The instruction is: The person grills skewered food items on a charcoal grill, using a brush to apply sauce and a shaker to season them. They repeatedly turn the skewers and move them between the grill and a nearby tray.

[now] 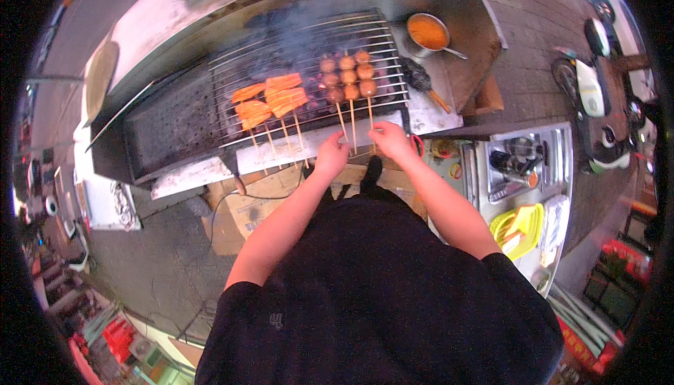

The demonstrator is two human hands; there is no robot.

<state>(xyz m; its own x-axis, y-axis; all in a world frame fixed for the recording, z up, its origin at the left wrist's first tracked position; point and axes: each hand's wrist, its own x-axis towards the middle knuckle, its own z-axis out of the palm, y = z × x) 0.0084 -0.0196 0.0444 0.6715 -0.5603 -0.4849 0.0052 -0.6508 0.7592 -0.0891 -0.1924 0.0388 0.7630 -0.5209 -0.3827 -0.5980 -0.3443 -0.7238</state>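
Over glowing coals, a metal grill grate [310, 63] bears skewers at the front of a smoking barbecue. My left hand [334, 152] is at the stick of the leftmost skewer of round balls [331, 80]. The stick of the rightmost ball skewer [367, 87] lies at the fingertips of my right hand [388, 140]; another ball skewer [348, 77] lies between them. Whether the fingers grip the sticks is hard to tell. Left of them lie several skewers of flat orange pieces [270, 100], their sticks pointing towards me.
Right of the grate stand a pot of orange sauce [427, 32] with a handle sticking out and a blackened brush [418, 77]. A metal side table [482, 174] at right bears a yellow-green basket [537, 227]. Parked scooters [590, 90] stand farther right.
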